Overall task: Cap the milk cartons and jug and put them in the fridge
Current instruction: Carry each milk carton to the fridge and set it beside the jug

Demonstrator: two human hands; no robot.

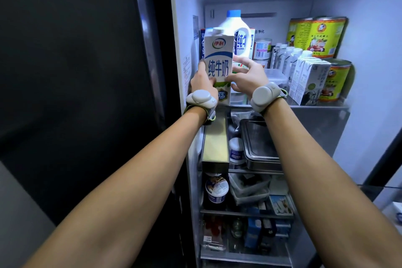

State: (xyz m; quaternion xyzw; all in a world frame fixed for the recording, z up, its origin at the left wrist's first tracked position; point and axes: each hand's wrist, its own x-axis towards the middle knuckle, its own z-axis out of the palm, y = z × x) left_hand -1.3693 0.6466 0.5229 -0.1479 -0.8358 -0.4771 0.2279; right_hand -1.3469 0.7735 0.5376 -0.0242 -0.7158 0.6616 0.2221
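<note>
Fridge is found open and lit from within; the adjoining dark door on the left is seen closed.

Milk carton, white with blue lettering, is held upright at the front left of the top shelf; a white cap is seen fitted on its spout; its base is level with the shelf's front edge, though whether it is resting there cannot be told.

Left hand is clasped on the carton's lower left side; the thumb is laid across the front face and the fingers are curled round the left edge.

Right hand is placed against the carton's right side; its fingers are spread and only slightly bent, and nothing is enclosed by them.

Jug, white with a blue cap, is stood directly behind the carton on the same shelf; a dark blue carton is partly hidden just beside it on the left.

A row of small white cartons and yellow cans are stored on the shelf's right; a metal tray is noted on the shelf below, and a tub lower still.

A grey wrist device is worn on each arm.
</note>
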